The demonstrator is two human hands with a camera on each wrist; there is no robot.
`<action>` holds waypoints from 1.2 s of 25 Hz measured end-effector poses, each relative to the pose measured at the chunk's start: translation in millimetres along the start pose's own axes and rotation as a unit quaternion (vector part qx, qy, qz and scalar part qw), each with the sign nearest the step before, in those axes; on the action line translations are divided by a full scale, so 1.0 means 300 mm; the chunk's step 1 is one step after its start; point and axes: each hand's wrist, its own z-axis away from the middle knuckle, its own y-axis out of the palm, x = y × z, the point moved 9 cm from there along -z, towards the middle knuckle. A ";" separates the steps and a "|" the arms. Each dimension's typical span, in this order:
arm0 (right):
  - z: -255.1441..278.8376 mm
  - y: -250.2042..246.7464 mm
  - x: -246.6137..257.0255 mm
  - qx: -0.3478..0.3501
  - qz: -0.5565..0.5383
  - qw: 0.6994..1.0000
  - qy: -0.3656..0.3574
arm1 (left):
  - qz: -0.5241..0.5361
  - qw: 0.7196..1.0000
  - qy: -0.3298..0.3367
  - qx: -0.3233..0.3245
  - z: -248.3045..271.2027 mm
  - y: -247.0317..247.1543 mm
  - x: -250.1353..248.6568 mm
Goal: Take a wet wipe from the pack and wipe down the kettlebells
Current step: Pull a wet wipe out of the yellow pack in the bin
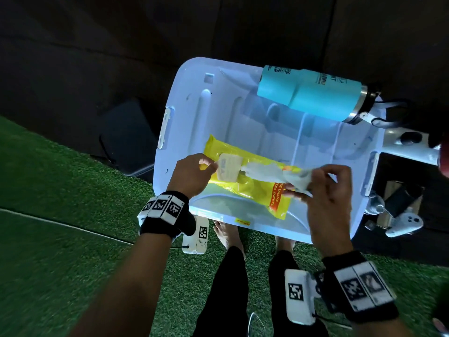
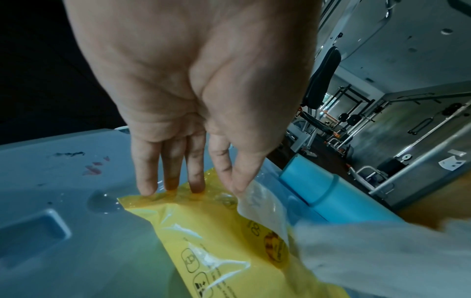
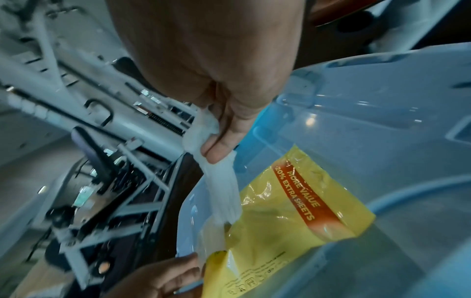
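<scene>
A yellow wet wipe pack (image 1: 245, 188) lies flat on a pale storage bin lid (image 1: 218, 105). My left hand (image 1: 194, 173) pinches the pack's peeled-back flap (image 1: 229, 166) between thumb and index finger. In the left wrist view its other fingers (image 2: 173, 181) press straight down on the pack's end (image 2: 229, 252). My right hand (image 1: 323, 188) pinches a white wet wipe (image 1: 262, 170) that stretches from the pack's opening to its thumb (image 3: 216, 149). The wipe (image 3: 224, 193) is drawn taut and part of it is still inside the pack (image 3: 293, 211). No kettlebell shows in any view.
A teal water bottle (image 1: 311, 93) lies on the lid's far right corner. A white game controller (image 1: 404, 224) and small items sit on the dark floor to the right. Green turf (image 1: 60, 215) lies underfoot, a dark case (image 1: 128, 137) to the left. Gym machines (image 2: 356, 121) stand behind.
</scene>
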 end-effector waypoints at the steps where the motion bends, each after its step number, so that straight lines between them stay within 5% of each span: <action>1: 0.015 -0.051 0.011 -0.041 -0.019 0.999 -0.002 | -0.006 1.000 0.003 0.002 0.006 0.010 0.000; 4: 0.038 -0.158 -0.004 -0.125 -0.039 0.991 -0.004 | -0.024 0.999 0.032 -0.030 0.037 0.029 -0.016; 7: -0.002 -0.139 -0.163 -0.106 0.072 0.990 0.063 | -0.023 0.989 0.107 -0.099 0.081 0.043 -0.079; 12: -0.107 -0.038 -0.362 -0.051 0.279 0.958 0.050 | -0.076 0.968 0.236 0.036 0.128 0.286 -0.214; 17: -0.113 -0.091 -0.307 -0.089 0.315 0.943 -0.055 | -0.318 0.912 0.256 0.026 0.174 0.434 -0.183; 21: -0.088 -0.199 -0.289 -0.106 0.191 0.976 -0.017 | -0.413 0.887 0.193 0.071 0.181 0.487 -0.145; 25: -0.002 -0.375 -0.301 -0.155 0.017 0.983 0.102 | -0.464 0.872 0.157 0.007 0.217 0.465 -0.272; 27: 0.056 -0.524 -0.249 -0.169 -0.046 0.980 0.098 | -0.484 0.857 0.175 -0.019 0.298 0.516 -0.357; 30: 0.179 -0.864 -0.214 -0.205 -0.042 0.974 0.090 | -0.473 0.848 0.232 0.047 0.483 0.744 -0.445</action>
